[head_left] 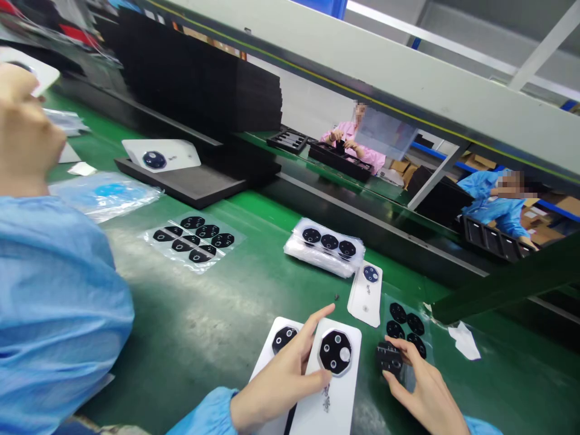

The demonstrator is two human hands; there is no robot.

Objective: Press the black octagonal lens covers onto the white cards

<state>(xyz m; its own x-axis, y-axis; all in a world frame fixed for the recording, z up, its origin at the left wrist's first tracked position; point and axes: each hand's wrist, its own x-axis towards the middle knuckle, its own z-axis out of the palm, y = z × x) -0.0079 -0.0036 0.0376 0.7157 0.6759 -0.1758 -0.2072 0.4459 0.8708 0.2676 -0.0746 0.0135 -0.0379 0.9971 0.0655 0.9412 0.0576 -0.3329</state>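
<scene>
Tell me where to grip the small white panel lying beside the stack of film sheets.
Best pinch the small white panel by its long edges near the lower end, likely from the near side: it lies flat, that end is nearest, and the far end crowds the film stack.

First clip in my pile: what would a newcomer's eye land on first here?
Probably the white panel with its black octagonal patch at bottom centre, the left hand gripping its left edge. Next, a black block pinched in the right hand, lower right. A co-worker's blue sleeve also looms large along the left side.
</scene>
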